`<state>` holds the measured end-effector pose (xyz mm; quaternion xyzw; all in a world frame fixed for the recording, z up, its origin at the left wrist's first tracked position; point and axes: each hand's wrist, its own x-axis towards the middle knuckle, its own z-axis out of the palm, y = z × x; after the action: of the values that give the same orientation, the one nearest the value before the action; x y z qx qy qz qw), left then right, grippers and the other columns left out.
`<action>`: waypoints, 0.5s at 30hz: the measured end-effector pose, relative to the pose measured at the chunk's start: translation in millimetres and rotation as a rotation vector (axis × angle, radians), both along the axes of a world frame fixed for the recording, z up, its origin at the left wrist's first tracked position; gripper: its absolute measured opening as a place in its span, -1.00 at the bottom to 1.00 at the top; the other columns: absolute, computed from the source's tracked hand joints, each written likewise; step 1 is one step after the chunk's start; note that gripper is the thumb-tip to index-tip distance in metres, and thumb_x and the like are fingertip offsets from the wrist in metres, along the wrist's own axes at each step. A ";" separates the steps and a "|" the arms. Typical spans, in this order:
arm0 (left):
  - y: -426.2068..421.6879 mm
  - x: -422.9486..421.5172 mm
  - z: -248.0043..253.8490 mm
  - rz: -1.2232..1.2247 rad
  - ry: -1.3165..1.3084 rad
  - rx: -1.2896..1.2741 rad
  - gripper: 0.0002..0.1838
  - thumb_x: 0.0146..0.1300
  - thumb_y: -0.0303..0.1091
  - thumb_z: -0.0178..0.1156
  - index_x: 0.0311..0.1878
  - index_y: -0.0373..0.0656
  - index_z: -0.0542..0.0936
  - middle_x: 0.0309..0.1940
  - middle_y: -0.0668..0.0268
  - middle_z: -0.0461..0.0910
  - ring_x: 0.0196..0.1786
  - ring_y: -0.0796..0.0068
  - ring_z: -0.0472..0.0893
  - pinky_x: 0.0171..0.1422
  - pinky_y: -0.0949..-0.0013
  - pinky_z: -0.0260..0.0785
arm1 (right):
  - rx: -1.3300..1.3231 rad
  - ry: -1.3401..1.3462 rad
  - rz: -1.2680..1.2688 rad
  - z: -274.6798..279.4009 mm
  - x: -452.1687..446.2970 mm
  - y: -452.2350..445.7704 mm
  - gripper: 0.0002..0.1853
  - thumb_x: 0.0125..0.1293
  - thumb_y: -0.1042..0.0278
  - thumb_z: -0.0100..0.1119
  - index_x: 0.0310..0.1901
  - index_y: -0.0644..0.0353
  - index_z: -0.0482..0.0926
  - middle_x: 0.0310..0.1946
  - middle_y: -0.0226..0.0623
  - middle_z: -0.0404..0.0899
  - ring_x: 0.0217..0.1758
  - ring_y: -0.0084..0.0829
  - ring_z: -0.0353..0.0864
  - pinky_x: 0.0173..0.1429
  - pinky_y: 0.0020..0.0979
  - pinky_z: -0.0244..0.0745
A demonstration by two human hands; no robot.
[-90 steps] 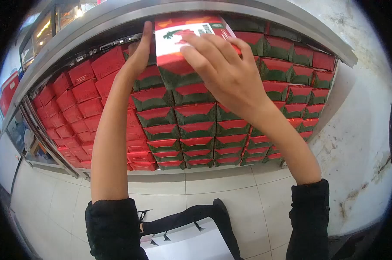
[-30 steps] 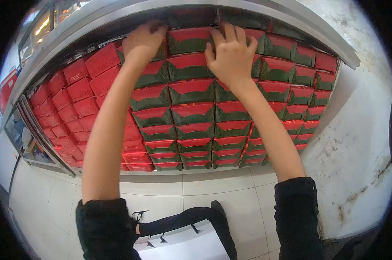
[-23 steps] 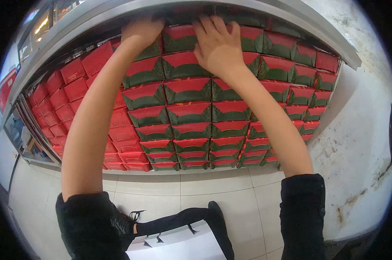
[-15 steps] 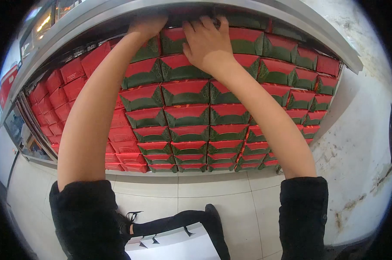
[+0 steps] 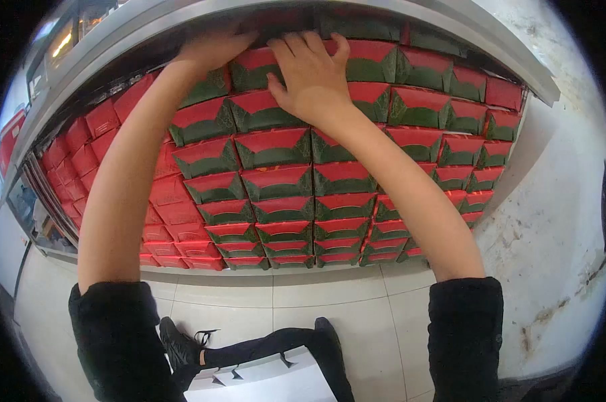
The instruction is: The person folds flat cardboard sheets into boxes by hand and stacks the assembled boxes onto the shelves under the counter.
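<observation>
I had both arms stretched up toward the top of a tightly packed stack of boxes, just below a curved-looking metal edge (image 5: 510, 53). My right hand (image 5: 313, 77) was open, palm down, with its fingers apart over the upper red-and-green boxes (image 5: 273, 147). The thumb stood out to one side, and the hand was not closed around any box. My left hand (image 5: 216, 48) reached into the shadow beneath the metal edge, beside the upper boxes. Its fingers were partly lost in the dark there, so I cannot tell how far open it was or whether it had hold of anything.

The red-and-green boxes sat in rows and columns below my hands and off to the right, their faces red above and green below. Plain red boxes (image 5: 176, 191) filled the left part of the stack, some of them behind my left forearm. My black sleeves (image 5: 465, 328) ended on my forearms. Below the stack was a tiled floor (image 5: 323, 288), with a black shoe (image 5: 177, 343) on it, and a white object (image 5: 269, 383) with small dark pieces along its edge lay low in my view. A stained pale wall (image 5: 551, 228) stood on the right.
</observation>
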<state>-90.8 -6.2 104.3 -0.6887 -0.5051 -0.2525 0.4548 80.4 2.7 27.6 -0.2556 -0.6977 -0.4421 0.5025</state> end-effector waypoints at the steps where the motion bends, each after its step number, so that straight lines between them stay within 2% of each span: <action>1: -3.0 -10.2 -0.8 -0.011 -0.026 -0.050 -0.45 0.26 0.06 -0.12 0.20 -0.07 0.37 0.11 0.04 0.44 0.14 0.03 0.43 0.22 0.10 0.23 | -0.003 0.004 -0.002 -1.5 1.7 1.1 -0.53 0.01 0.17 0.16 0.00 0.12 0.45 -0.08 -0.36 0.44 0.13 -0.38 0.31 0.25 0.08 0.01; 2: -4.9 -18.7 -1.7 -0.022 -0.052 -0.100 -0.44 0.24 0.04 -0.10 0.24 -0.05 0.35 0.17 0.01 0.39 0.22 0.00 0.36 0.30 0.09 0.16 | 0.015 0.004 0.019 -2.8 3.1 2.0 -0.54 0.00 0.19 0.17 -0.01 0.10 0.45 -0.06 -0.36 0.43 0.13 -0.38 0.31 0.24 0.07 0.00; 3: -8.5 -22.7 -3.2 -0.023 -0.051 -0.103 -0.44 0.24 0.04 -0.10 0.24 -0.05 0.35 0.17 0.01 0.39 0.22 0.00 0.36 0.30 0.09 0.16 | 0.034 0.002 0.041 -3.9 3.9 1.9 -0.56 -0.01 0.21 0.17 -0.03 0.09 0.45 -0.05 -0.36 0.42 0.13 -0.38 0.31 0.23 0.07 0.00; 6: -14.2 -35.5 -3.8 -0.190 -0.298 -0.295 -0.40 0.25 0.06 -0.12 0.31 -0.01 0.26 0.23 0.01 0.32 0.28 -0.01 0.30 0.34 0.11 0.11 | 0.054 0.054 0.104 -9.8 7.9 -3.1 -0.57 -0.02 0.25 0.18 -0.03 0.06 0.45 -0.05 -0.36 0.41 0.11 -0.36 0.33 0.20 0.03 0.01; 8: 0.7 -48.8 -3.1 -0.197 -0.174 -0.209 -0.40 0.25 0.05 -0.12 0.32 0.00 0.24 0.23 0.01 0.31 0.29 0.01 0.29 0.36 0.10 0.08 | 0.025 0.089 0.116 -17.4 12.8 -17.0 -0.56 -0.03 0.28 0.18 -0.02 0.05 0.44 -0.04 -0.36 0.41 0.11 -0.36 0.32 0.19 0.01 0.01; 10: -4.0 -43.5 -5.1 -0.115 -0.211 -0.202 -0.40 0.25 0.02 -0.11 0.33 0.01 0.23 0.24 0.02 0.31 0.30 0.02 0.28 0.37 0.06 0.04 | -0.028 0.171 0.153 -31.5 20.2 -41.2 -0.54 -0.02 0.32 0.17 0.01 0.04 0.44 -0.01 -0.35 0.40 0.12 -0.35 0.32 0.18 -0.02 0.01; 12: -15.7 -37.9 -14.5 -0.040 -0.252 -0.190 -0.40 0.25 0.00 -0.10 0.34 0.02 0.23 0.24 0.04 0.32 0.30 0.03 0.28 0.37 0.01 0.01 | -0.146 0.269 0.237 -61.0 29.0 -79.4 -0.53 0.00 0.35 0.15 0.04 0.05 0.43 0.04 -0.32 0.39 0.15 -0.33 0.31 0.17 -0.05 0.02; 13: -28.2 -38.1 -30.6 -0.187 -0.306 -0.172 -0.42 0.23 -0.04 -0.08 0.33 0.03 0.24 0.24 0.08 0.32 0.31 0.08 0.28 0.37 -0.05 -0.03 | -0.243 0.320 0.299 -86.0 31.7 -102.4 -0.53 0.01 0.37 0.15 0.04 0.07 0.43 0.06 -0.30 0.39 0.17 -0.33 0.30 0.16 -0.05 0.03; 14: -49.9 -37.9 -47.5 -0.329 -0.355 -0.148 -0.43 0.22 -0.07 -0.06 0.32 0.05 0.25 0.24 0.12 0.33 0.32 0.12 0.27 0.37 -0.11 -0.07 | -0.402 0.312 0.452 -120.5 32.4 -126.5 -0.58 0.02 0.39 0.14 0.00 0.13 0.45 0.02 -0.27 0.44 0.13 -0.29 0.36 0.14 -0.07 0.07; 15: -97.5 -21.3 -72.6 -0.208 -0.375 -0.179 -0.47 0.18 -0.16 -0.01 0.27 0.06 0.30 0.23 0.20 0.34 0.34 0.25 0.25 0.37 -0.17 -0.13 | -0.508 0.291 0.653 -159.0 24.5 -151.2 -0.64 -0.03 0.50 0.15 -0.10 0.16 0.50 -0.09 -0.21 0.51 -0.02 -0.16 0.46 0.09 -0.16 0.21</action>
<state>-112.1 -103.7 31.6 -0.7156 -0.5276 -0.3756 0.2618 104.8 -148.5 -131.4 -0.1964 -0.7504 -0.0338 0.6302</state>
